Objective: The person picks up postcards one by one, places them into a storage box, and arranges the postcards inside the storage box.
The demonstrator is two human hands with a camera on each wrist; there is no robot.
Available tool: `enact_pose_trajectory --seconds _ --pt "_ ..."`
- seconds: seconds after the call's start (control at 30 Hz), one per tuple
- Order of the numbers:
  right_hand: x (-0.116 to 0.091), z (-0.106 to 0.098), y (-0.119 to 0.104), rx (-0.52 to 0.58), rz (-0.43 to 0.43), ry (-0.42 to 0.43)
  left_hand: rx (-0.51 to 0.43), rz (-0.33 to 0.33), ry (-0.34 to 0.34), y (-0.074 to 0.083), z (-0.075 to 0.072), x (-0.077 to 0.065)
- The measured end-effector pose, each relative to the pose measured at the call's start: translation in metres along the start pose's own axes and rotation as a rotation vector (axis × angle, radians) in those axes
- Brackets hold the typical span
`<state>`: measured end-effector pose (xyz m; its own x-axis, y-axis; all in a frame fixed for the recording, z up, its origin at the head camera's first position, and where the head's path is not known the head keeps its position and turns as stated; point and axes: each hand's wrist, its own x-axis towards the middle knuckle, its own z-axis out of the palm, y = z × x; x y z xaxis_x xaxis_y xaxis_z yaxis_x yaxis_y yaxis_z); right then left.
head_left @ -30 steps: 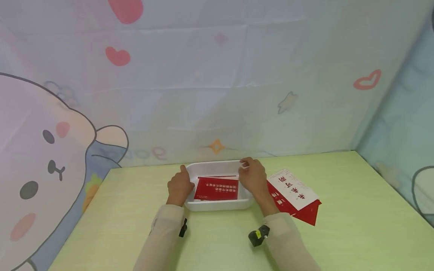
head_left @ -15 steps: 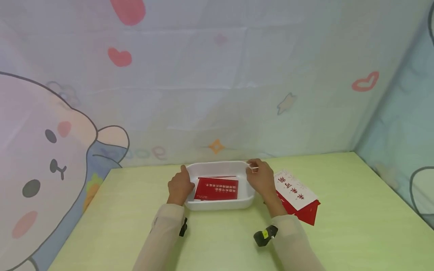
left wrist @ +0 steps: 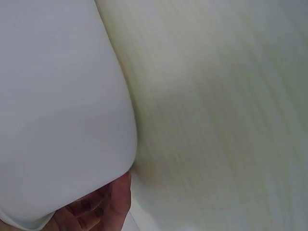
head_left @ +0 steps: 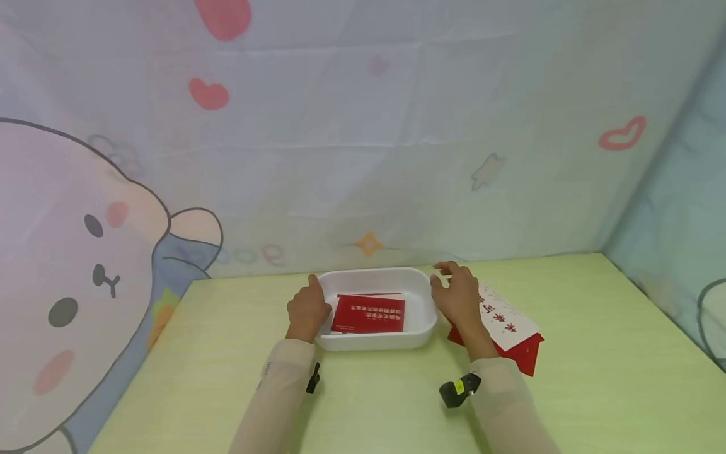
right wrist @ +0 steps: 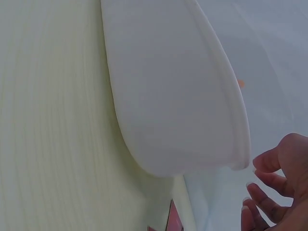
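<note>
A white plastic tray (head_left: 371, 342) sits on the table, with red and white cards (head_left: 368, 313) lying inside it. My left hand (head_left: 307, 310) grips the tray's left end, thumb over the rim and fingers bent against the outer wall, as the left wrist view shows. Just off the tray's right end, my right hand (head_left: 458, 295) hovers with loosely bent fingers and nothing between them. In the right wrist view a narrow gap separates its fingertips (right wrist: 257, 166) from the tray's rim.
Right of the tray, partly behind the right forearm, lie a white card (head_left: 507, 321) with dark red characters and a red card (head_left: 527, 354) beneath it. A printed cloth (head_left: 340, 157) hangs behind the pale green table (head_left: 595, 340).
My right hand has moved rightward from inside the tray's right end, across its rim, to just outside it. The left hand has kept its grip on the tray.
</note>
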<state>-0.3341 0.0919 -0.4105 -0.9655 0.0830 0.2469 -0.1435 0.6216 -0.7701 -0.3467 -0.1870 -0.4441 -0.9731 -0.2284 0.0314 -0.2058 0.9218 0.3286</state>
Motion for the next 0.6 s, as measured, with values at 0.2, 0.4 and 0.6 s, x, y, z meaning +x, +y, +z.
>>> enact_pose_trajectory --seconds 0.2,0.4,0.6 --pt "0.002 -0.009 0.01 -0.04 -0.005 -0.023 0.001 -0.001 0.006 0.0 -0.003 0.001" --pt "0.004 -0.02 0.02 -0.106 0.016 -0.07 -0.002 -0.012 -0.009 0.001 -0.006 -0.001" --pt "0.002 -0.032 0.03 -0.221 0.059 -0.102 0.013 0.005 0.034 0.0 0.0 0.001"
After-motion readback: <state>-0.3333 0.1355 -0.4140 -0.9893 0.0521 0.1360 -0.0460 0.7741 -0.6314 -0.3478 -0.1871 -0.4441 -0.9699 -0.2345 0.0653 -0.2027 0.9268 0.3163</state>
